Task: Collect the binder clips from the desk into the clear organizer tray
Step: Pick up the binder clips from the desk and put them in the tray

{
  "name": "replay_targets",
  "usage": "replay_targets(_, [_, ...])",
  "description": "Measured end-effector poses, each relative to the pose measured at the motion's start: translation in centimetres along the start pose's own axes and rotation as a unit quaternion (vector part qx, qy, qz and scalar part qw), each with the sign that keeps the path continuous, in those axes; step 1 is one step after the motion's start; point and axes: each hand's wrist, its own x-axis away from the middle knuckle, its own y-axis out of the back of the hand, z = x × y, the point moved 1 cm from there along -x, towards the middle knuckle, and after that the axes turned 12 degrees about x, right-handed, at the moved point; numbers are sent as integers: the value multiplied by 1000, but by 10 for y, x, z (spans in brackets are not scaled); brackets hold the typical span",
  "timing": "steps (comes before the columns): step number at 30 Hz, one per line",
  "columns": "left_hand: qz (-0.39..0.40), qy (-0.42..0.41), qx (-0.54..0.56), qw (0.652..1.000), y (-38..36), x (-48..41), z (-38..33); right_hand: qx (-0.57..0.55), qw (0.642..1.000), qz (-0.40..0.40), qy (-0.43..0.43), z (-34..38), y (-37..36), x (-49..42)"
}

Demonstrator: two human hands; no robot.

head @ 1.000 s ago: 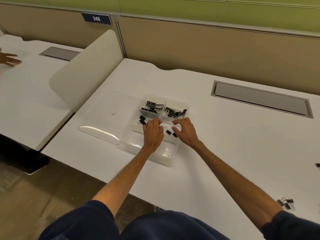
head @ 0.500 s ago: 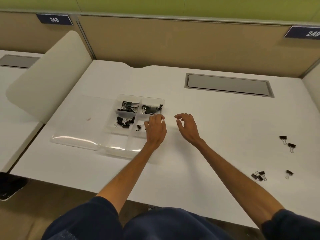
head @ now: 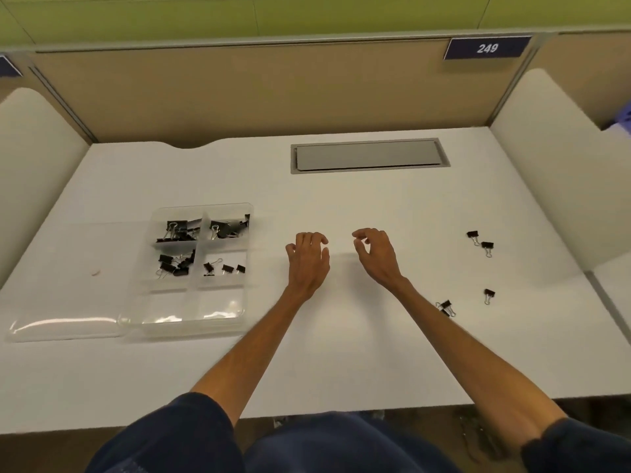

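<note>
The clear organizer tray [head: 191,322] sits on the left half of the white desk [head: 341,353], with several black binder clips in its four far compartments; the two near ones hold none. Loose black binder clips lie on the right: two close together [head: 480,242], one alone [head: 489,296], and a small cluster [head: 446,308] beside my right forearm. My left hand [head: 307,259] hovers over bare desk right of the tray, fingers loosely curled, holding nothing. My right hand [head: 374,252] is beside it, fingers loosely bent, also holding nothing.
The tray's clear lid [head: 65,322] lies flat left of the tray. A grey cable hatch [head: 368,155] is set into the desk at the back. Beige dividers stand at the left [head: 34,158] and right [head: 553,172] edges, a panel wall behind.
Both hands left the tray and moved right over the bare desk. My view swung right, bringing the loose clips on the right side into sight.
</note>
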Motion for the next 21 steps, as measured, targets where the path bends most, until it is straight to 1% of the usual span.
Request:
replay_targets(9, [64, -31, 38, 997, -45, -1, -50, 3, 996, -52, -71, -76, 45, 18])
replay_targets(16, [86, -48, 36, 994, -79, -5, -83, 4, 991, -64, -118, -123, 76, 33])
replay_targets(21, [108, -40, 65, 991, -104, -12, -111, 0, 987, -86, -134, -157, 102, 43])
